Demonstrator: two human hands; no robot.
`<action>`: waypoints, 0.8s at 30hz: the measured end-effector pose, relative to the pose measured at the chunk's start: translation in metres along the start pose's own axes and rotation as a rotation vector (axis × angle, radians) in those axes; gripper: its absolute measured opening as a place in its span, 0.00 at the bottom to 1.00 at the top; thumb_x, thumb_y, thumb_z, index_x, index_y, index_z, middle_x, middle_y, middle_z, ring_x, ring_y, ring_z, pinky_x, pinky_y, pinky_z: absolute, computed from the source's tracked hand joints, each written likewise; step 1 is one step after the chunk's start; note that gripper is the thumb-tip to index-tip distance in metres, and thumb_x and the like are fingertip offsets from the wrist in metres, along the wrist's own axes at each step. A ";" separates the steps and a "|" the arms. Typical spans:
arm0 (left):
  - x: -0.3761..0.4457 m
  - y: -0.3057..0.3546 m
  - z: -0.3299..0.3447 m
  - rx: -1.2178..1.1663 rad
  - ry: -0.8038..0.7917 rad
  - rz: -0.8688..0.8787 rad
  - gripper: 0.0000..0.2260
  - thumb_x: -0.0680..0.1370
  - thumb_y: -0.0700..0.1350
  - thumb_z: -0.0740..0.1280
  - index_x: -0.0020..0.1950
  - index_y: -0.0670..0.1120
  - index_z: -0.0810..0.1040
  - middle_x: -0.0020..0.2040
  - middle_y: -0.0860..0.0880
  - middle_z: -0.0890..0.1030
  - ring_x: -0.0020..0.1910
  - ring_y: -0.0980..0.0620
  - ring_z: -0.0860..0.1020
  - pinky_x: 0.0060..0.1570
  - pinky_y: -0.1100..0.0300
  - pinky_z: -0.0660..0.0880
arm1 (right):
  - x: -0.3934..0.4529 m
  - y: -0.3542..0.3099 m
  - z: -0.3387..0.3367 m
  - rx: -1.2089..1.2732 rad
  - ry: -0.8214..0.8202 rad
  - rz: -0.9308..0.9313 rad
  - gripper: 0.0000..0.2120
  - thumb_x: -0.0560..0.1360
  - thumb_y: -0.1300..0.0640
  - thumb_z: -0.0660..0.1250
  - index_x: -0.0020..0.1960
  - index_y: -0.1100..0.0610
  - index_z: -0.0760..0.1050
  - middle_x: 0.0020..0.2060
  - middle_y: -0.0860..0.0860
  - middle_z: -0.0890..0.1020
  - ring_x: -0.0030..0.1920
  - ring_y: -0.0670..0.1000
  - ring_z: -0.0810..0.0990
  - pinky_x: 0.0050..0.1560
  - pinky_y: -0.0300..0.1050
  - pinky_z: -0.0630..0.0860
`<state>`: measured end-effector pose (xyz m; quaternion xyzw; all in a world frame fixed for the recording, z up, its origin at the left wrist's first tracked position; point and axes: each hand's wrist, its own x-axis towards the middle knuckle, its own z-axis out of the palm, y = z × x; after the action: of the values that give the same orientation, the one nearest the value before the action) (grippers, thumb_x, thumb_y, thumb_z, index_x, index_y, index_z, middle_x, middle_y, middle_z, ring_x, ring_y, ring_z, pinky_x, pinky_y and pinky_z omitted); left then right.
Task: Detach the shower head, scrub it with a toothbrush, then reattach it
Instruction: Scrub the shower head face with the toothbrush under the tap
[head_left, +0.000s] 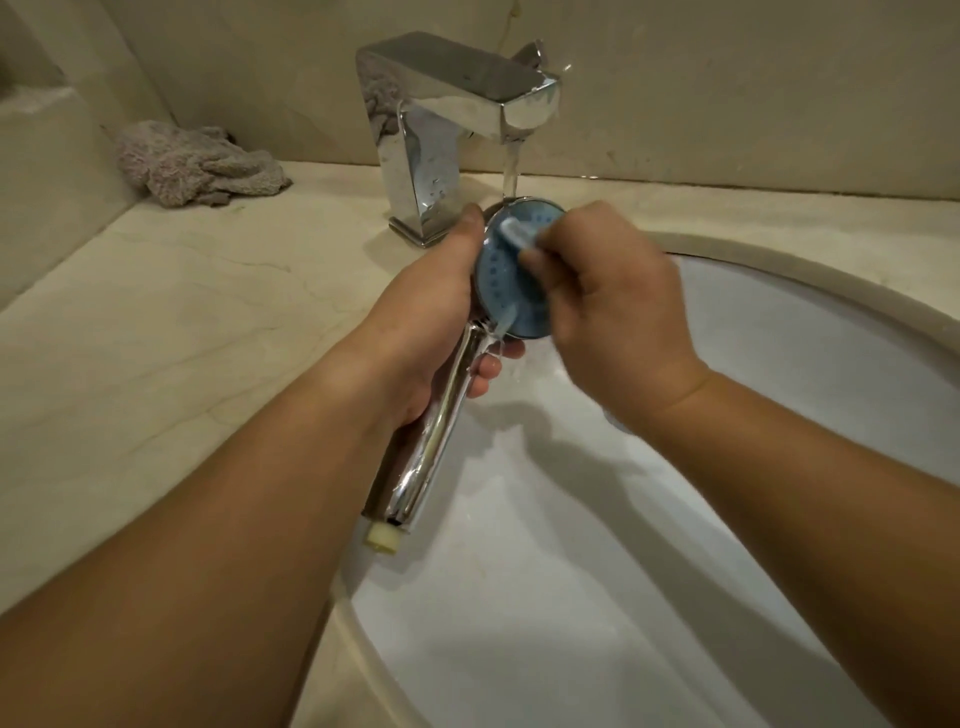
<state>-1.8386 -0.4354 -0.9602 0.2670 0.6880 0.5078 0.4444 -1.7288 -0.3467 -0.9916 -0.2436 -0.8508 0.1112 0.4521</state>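
Observation:
The chrome shower head (506, 280) has a round blue spray face turned up toward me, and its handle slants down to a cream threaded end with no hose on it. My left hand (436, 306) grips it where the handle meets the head, thumb on the rim. My right hand (608, 301) pinches a pale blue toothbrush (514, 231) whose blurred bristle end lies on the blue face. Both are held over the white sink basin (779, 467), under the tap's running water.
A square chrome faucet (441, 119) stands behind the basin with water pouring from its spout onto the shower head. A crumpled grey cloth (197, 163) lies on the beige marble counter (171, 332) at the back left. Beige wall behind.

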 end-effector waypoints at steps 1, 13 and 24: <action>0.000 0.000 0.000 -0.006 0.003 0.001 0.32 0.83 0.70 0.51 0.59 0.48 0.83 0.42 0.39 0.86 0.30 0.50 0.76 0.28 0.58 0.73 | -0.001 -0.002 0.002 -0.002 -0.016 -0.043 0.09 0.79 0.58 0.62 0.43 0.62 0.74 0.38 0.52 0.72 0.36 0.50 0.69 0.33 0.41 0.66; 0.001 0.000 -0.003 -0.037 -0.009 -0.021 0.33 0.82 0.70 0.51 0.58 0.47 0.84 0.40 0.39 0.86 0.29 0.49 0.76 0.29 0.59 0.73 | -0.002 0.012 0.001 -0.048 0.024 -0.102 0.09 0.79 0.60 0.63 0.43 0.64 0.75 0.38 0.57 0.76 0.36 0.53 0.71 0.32 0.48 0.71; 0.001 0.000 -0.003 -0.066 -0.025 -0.017 0.33 0.82 0.70 0.50 0.56 0.46 0.84 0.39 0.39 0.85 0.27 0.49 0.75 0.29 0.58 0.72 | -0.009 0.008 0.005 -0.062 -0.037 -0.241 0.05 0.76 0.65 0.67 0.42 0.66 0.76 0.37 0.58 0.76 0.35 0.56 0.72 0.31 0.49 0.70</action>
<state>-1.8416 -0.4356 -0.9599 0.2525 0.6676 0.5229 0.4659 -1.7257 -0.3448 -1.0039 -0.1511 -0.8853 0.0341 0.4384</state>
